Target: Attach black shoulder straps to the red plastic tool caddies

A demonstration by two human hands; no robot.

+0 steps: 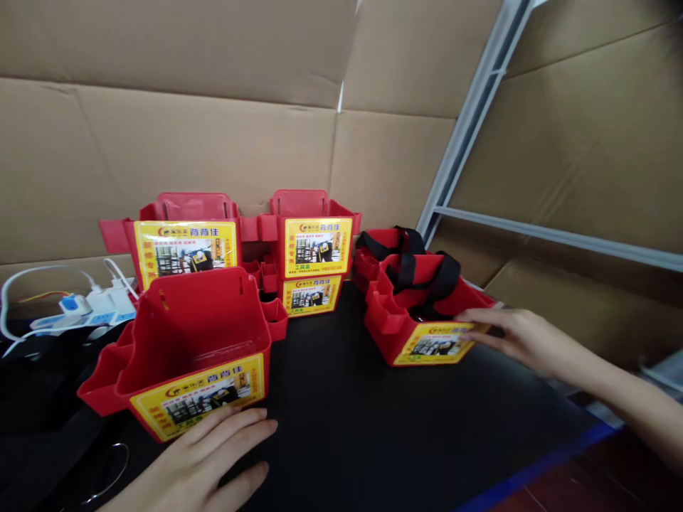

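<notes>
My left hand (213,455) lies flat on the black table, fingers stretched out, its fingertips against the yellow label of a red plastic tool box (186,348) at the near left. My right hand (515,334) reaches to a second red box (421,320) at the right. Its fingers press on the box's front rim and yellow label. That box carries a black strap (427,274) across its top. Another red box with a strap (378,249) stands right behind it.
Two stacks of red boxes, one wide (184,238) and one narrow (314,245), stand at the back against cardboard walls (213,128). A white power strip with cables (88,306) lies at the far left. A metal frame (480,99) rises at the right. The table's blue edge (538,466) runs near right.
</notes>
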